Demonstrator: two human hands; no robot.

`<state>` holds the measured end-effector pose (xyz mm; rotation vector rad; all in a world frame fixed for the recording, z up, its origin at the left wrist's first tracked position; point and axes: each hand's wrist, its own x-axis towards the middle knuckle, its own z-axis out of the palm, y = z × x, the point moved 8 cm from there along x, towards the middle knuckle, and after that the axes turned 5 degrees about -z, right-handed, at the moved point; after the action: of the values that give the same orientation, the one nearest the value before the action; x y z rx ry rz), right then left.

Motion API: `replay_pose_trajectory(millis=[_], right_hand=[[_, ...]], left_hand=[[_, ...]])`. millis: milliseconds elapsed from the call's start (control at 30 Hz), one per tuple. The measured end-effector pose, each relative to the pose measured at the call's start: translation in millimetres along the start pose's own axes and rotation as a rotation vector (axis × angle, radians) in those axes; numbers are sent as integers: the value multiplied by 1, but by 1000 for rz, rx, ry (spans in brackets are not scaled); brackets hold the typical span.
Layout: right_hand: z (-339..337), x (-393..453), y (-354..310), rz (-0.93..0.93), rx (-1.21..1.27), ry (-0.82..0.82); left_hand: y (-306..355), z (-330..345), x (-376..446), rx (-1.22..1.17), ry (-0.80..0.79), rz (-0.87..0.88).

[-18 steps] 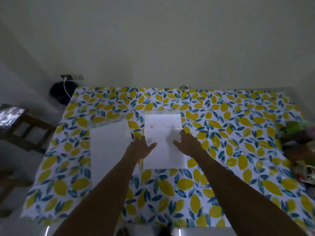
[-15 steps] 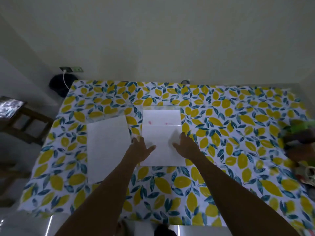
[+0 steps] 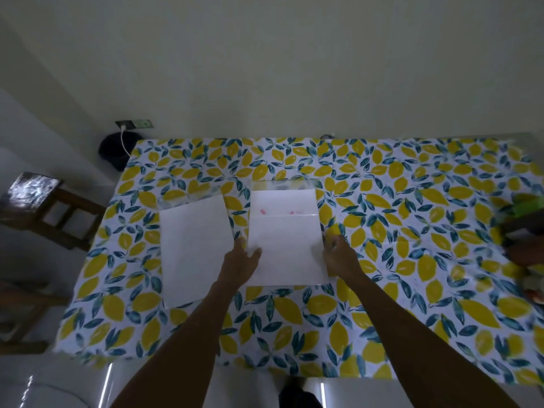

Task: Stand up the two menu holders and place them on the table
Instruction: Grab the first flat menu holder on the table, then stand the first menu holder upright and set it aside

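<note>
The lemon-print table [image 3: 412,290] lies bare along its near edge and across the wide stretch right of the right-hand menu holder [image 3: 287,248]. The left-hand menu holder [image 3: 194,251] lies flat just beside it, leaving only a narrow strip between them, partly filled by the left hand [image 3: 240,265]. Blurred clutter [image 3: 527,231] crowds the far right edge. A wooden chair [image 3: 50,213] stands off the table's left side.

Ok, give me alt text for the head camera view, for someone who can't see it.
Two bare hands, left hand and right hand, grip the side edges of the right menu holder, lying flat on a lemon-print tablecloth. The left menu holder lies flat beside it.
</note>
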<state>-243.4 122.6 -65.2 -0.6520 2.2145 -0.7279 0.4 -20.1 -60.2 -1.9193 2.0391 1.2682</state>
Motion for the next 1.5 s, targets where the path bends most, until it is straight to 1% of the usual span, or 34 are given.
replay_pose_trajectory(millis=[100, 200, 300, 367, 467, 567, 667, 800, 833, 933, 1100, 1267, 1500], right_hand=[[-9, -29, 5, -25, 78, 36], [-21, -63, 5, -54, 55, 84], [-27, -103, 3, -136, -30, 104], [-37, -135, -4, -212, -67, 142], [-47, -167, -10, -337, -37, 164], [-54, -180, -11, -393, -3, 159], [-65, -177, -17, -375, 70, 157], [-83, -154, -51, -470, 24, 182], [-89, -144, -59, -483, 17, 201], [-102, -103, -81, -508, 2, 263], [-102, -45, -107, -541, 53, 298], [-81, 0, -103, -497, 133, 269], [-64, 17, -91, -470, 197, 316]], left_hand=[[-3, -10, -23, -8, 1, 6], [-11, -24, -48, 24, 29, 40], [-21, -38, -71, 121, 79, 176], [-26, -46, -84, 164, 86, 274], [-25, -60, -105, 134, 97, 363], [-14, -76, -127, 106, 118, 479], [-11, -88, -123, 45, 114, 525], [21, -118, -125, 60, 194, 575], [31, -125, -121, 58, 219, 567], [54, -140, -94, -1, 260, 468], [93, -141, -48, -82, 289, 476], [109, -137, -12, -211, 358, 475], [105, -125, 19, -265, 346, 415]])
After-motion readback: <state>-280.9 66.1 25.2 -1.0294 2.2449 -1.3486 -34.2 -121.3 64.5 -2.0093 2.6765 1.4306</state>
